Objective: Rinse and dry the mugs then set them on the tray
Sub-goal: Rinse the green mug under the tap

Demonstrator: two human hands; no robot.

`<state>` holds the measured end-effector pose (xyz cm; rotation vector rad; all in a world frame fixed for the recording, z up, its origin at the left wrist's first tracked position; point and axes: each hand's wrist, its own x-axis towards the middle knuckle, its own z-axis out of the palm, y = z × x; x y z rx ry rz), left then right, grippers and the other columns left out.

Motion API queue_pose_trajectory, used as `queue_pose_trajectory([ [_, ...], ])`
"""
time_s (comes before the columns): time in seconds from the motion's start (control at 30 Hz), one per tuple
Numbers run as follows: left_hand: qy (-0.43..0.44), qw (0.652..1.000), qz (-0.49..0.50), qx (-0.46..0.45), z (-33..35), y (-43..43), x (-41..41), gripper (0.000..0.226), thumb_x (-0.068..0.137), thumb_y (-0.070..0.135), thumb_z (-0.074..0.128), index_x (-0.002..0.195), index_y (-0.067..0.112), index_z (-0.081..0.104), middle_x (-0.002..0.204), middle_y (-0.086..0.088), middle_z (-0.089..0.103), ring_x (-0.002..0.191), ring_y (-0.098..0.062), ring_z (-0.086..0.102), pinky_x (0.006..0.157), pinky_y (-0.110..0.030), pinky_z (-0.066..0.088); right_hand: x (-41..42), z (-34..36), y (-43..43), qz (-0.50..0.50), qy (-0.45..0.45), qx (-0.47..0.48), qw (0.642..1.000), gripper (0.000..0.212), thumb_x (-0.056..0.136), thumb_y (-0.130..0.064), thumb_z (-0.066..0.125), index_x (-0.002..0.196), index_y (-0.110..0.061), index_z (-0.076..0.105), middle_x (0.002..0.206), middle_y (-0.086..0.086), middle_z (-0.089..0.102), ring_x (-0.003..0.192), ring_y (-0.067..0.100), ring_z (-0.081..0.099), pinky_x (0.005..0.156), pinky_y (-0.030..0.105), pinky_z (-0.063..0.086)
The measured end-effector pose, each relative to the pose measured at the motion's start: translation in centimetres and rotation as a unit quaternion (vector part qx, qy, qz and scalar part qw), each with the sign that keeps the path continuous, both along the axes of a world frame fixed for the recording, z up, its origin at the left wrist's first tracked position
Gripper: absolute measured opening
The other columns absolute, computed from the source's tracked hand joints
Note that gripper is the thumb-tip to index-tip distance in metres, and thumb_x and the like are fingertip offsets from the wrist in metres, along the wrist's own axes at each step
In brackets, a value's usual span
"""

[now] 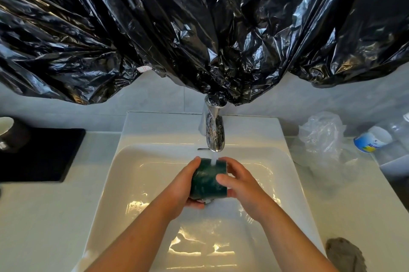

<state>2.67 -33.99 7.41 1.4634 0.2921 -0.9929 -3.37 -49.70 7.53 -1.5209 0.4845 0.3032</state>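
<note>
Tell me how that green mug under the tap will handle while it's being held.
The green mug is likely slippery: water from the faucet runs onto it, and it looks glazed. Both the left hand and right hand cup it, suggesting caution. Probably breakable if dropped into the hard sink.

The mug [208, 179] is a dark green with a faint speckle, sink [155, 138] is plain glossy white, and the tap [214, 132] is shiny chrome. Big crinkly black plastic [199, 28] up top, a flat black tray [39, 154] on the white worktop [44, 216]. There's also a grey cloth [345, 254], a clear bag [323, 136], and a white cup [371, 141] with blue and yellow print.
</note>
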Motion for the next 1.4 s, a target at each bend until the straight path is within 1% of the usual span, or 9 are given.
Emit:
queue_pose_trajectory([
  [0.1, -0.039, 0.999, 0.001, -0.019, -0.3, -0.1, -0.3, 0.044, 0.102, 0.057, 0.035, 0.122, 0.026, 0.059, 0.117, -0.01, 0.068, 0.105, -0.029, 0.069, 0.085, -0.044, 0.062, 0.1, 0.1, 0.1, -0.027, 0.004, 0.003, 1.0, 0.022, 0.096, -0.034, 0.06, 0.118, -0.03, 0.061, 0.114, 0.005, 0.067, 0.101, 0.024, 0.068, 0.074, 0.031, 0.06],
  [0.27, -0.152, 0.984, -0.011, -0.09, -1.2, 0.2, -1.0, 0.04, 0.091, 0.044, 0.057, 0.129, 0.032, 0.05, 0.123, -0.004, 0.065, 0.11, -0.02, 0.066, 0.085, -0.03, 0.059, 0.3, 0.2, 0.7, -0.078, 0.047, 0.006, 0.996, 0.034, 0.103, -0.047, 0.041, 0.117, -0.025, 0.061, 0.114, 0.012, 0.067, 0.098, 0.028, 0.068, 0.066, 0.029, 0.058],
  [0.43, -0.102, 0.992, 0.013, -0.067, -1.2, 0.1, -0.9, 0.051, 0.084, 0.055, 0.054, 0.127, 0.028, 0.052, 0.121, -0.009, 0.067, 0.107, -0.03, 0.069, 0.082, -0.047, 0.062, 0.1, 0.9, 0.9, -0.029, 0.081, -0.052, 0.995, 0.043, 0.102, -0.059, 0.026, 0.107, -0.03, 0.058, 0.1, 0.006, 0.066, 0.081, 0.017, 0.062, 0.065, 0.022, 0.052],
  [0.67, -0.041, 0.999, 0.005, 0.006, -0.9, -0.2, -1.2, 0.059, 0.097, 0.07, 0.02, 0.122, 0.031, 0.058, 0.115, -0.008, 0.071, 0.104, -0.026, 0.07, 0.063, -0.03, 0.057, 0.3, 0.3, 1.8, -0.035, 0.006, -0.075, 0.997, 0.034, 0.105, -0.046, 0.035, 0.137, -0.041, 0.047, 0.129, -0.007, 0.055, 0.112, 0.011, 0.056, 0.08, 0.015, 0.048],
  [0.83, -0.215, 0.975, -0.037, 0.043, -0.6, 0.6, -1.5, 0.056, 0.086, 0.07, 0.049, 0.127, 0.032, 0.046, 0.113, 0.003, 0.064, 0.095, -0.017, 0.067, 0.061, -0.023, 0.053, 1.0, 0.1, 2.2, -0.185, 0.071, 0.097, 0.975, 0.042, 0.106, -0.047, 0.031, 0.113, -0.024, 0.065, 0.114, 0.012, 0.069, 0.108, 0.029, 0.065, 0.095, 0.048, 0.056],
  [1.07, -0.332, 0.934, -0.03, 0.126, 0.4, 0.7, -1.9, 0.056, 0.074, 0.041, 0.084, 0.109, 0.05, 0.041, 0.102, 0.029, 0.056, 0.088, 0.02, 0.056, 0.073, -0.009, 0.046, 1.4, -1.3, 2.2, -0.188, 0.115, 0.283, 0.933, 0.052, 0.104, -0.04, 0.034, 0.126, -0.007, 0.067, 0.116, 0.022, 0.071, 0.095, 0.033, 0.071, 0.064, 0.038, 0.057],
  [1.13, -0.375, 0.914, -0.034, 0.149, 0.6, 0.6, -2.1, 0.053, 0.077, 0.044, 0.079, 0.113, 0.054, 0.042, 0.111, 0.023, 0.052, 0.096, 0.012, 0.056, 0.082, -0.014, 0.047, 1.4, -1.5, 2.5, -0.193, 0.114, 0.294, 0.929, 0.051, 0.103, -0.039, 0.036, 0.127, -0.007, 0.066, 0.114, 0.023, 0.07, 0.087, 0.031, 0.07, 0.058, 0.035, 0.056],
  [1.23, -0.371, 0.915, -0.051, 0.151, 0.5, 0.5, -2.2, 0.056, 0.093, 0.038, 0.062, 0.142, 0.042, 0.037, 0.125, 0.009, 0.044, 0.109, -0.005, 0.053, 0.091, -0.019, 0.043, 1.3, -1.8, 2.8, -0.226, 0.113, 0.291, 0.923, 0.057, 0.105, -0.048, 0.028, 0.125, -0.01, 0.067, 0.117, 0.023, 0.071, 0.11, 0.034, 0.067, 0.078, 0.04, 0.056],
  [1.4, -0.282, 0.954, -0.026, 0.098, -0.5, 0.0, -1.8, 0.061, 0.071, 0.067, 0.062, 0.12, 0.031, 0.058, 0.113, 0.001, 0.067, 0.099, -0.012, 0.07, 0.085, -0.034, 0.061, 1.0, -0.8, 3.0, -0.176, 0.051, 0.112, 0.977, 0.042, 0.103, -0.049, 0.037, 0.117, -0.024, 0.067, 0.109, 0.01, 0.075, 0.104, 0.026, 0.071, 0.087, 0.042, 0.059],
])
